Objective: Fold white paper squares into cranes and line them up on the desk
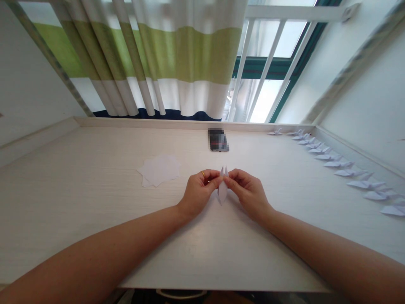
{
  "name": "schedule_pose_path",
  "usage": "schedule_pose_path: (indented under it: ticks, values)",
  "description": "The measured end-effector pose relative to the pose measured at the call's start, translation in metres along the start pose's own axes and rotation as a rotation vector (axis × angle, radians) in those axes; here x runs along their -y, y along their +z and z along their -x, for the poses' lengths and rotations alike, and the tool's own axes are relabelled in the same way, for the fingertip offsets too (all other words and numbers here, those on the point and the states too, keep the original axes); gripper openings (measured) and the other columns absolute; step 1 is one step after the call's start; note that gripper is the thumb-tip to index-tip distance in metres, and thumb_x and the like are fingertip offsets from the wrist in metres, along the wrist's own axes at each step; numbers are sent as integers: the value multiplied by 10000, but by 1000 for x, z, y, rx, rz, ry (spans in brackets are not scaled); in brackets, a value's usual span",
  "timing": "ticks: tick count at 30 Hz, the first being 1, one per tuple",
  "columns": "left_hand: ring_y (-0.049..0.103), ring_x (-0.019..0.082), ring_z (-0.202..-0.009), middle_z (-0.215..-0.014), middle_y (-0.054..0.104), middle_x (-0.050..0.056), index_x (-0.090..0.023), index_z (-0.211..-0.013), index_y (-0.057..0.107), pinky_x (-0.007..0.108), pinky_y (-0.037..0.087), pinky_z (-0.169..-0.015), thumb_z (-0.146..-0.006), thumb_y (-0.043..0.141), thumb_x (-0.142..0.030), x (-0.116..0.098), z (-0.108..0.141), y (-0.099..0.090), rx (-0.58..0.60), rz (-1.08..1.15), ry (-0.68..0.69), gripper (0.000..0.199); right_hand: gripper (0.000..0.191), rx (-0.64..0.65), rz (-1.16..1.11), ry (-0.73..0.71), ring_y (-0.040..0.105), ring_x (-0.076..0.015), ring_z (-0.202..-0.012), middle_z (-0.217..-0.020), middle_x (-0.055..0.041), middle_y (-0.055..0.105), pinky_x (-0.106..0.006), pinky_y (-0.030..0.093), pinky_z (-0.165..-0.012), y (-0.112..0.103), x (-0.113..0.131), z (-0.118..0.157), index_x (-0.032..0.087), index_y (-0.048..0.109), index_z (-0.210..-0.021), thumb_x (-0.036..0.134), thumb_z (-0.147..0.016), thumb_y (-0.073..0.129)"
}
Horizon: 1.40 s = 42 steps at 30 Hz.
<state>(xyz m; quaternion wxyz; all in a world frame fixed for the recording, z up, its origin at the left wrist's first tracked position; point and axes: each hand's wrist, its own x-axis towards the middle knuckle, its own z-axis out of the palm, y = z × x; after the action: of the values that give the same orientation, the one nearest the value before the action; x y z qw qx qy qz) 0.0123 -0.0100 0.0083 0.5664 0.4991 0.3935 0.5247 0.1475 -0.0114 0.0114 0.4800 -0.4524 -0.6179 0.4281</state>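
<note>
A small piece of folded white paper is held upright just above the desk, with two narrow points at its top and a wider leaf-shaped part below. My left hand, a ring on one finger, pinches its left side between thumb and fingers. From the other side, my right hand grips it the same way. The thumbs nearly meet at the paper's middle and cover part of the folds. To the left of my left hand lies a loose stack of white paper sheets.
Several folded white paper cranes line the desk's right side, up to the back edge. A dark, blurred-out object lies beyond my hands. The white desk has a raised rim; a striped curtain and window bars stand behind it.
</note>
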Motion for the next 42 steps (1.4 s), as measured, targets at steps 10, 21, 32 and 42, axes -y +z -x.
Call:
schedule_pose_path:
  ticks: [10, 21, 32, 42]
  values:
    - [542, 75, -560, -587, 572, -36, -138, -655, 558, 226, 462, -602, -570, 666, -144, 0, -2, -3, -48, 114, -8, 137, 192, 29, -97, -20, 509, -115, -609, -629, 33, 539, -249, 397, -579, -3, -1, -3, 204, 511, -870, 267, -707, 592]
    - [606, 133, -661, -661, 670, 32, -116, -702, 672, 311, 465, -751, -575, 657, -140, -5, -3, -9, 15, 271, -125, 130, 265, 251, -90, -73, 544, -152, -794, -832, -35, 592, -302, 437, -726, -17, 5, -4, 205, 585, -946, 247, -687, 618]
    - [610, 148, -717, -718, 685, 44, -125, -795, 686, 292, 438, -759, -594, 603, -89, -11, 0, -10, 157, 311, -125, 220, 111, 190, 24, -251, 529, -141, -743, -784, -18, 553, -304, 438, -709, -19, 8, -1, 219, 620, -819, 199, -710, 612]
    - [608, 157, -758, -762, 684, 56, -130, -821, 679, 303, 434, -790, -586, 652, -107, -10, 1, -12, 204, 286, -119, 237, 41, 154, -74, -198, 528, -135, -709, -735, -7, 545, -288, 425, -663, -19, 4, -3, 209, 632, -710, 205, -673, 648]
